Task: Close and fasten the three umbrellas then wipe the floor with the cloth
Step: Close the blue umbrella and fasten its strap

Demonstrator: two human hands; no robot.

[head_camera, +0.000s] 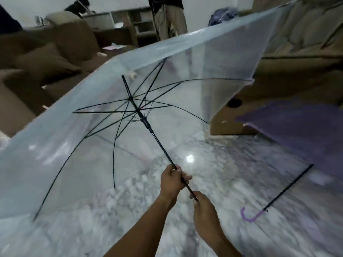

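Observation:
A large clear umbrella (78,130) with black ribs is open in front of me, its canopy spread across the left and middle of the view. Its black shaft (159,143) runs down toward me. My left hand (171,179) grips the shaft, and my right hand (205,208) holds its lower end just below. A purple umbrella (304,130) lies open on the floor at the right, its curved purple handle (249,216) pointing toward me. A third umbrella and the cloth are not visible.
The floor (213,175) is glossy grey marble tile. A brown sofa (46,60) stands at the left and another sofa (306,43) at the right. A person's legs (170,19) stand at the back, before low shelves.

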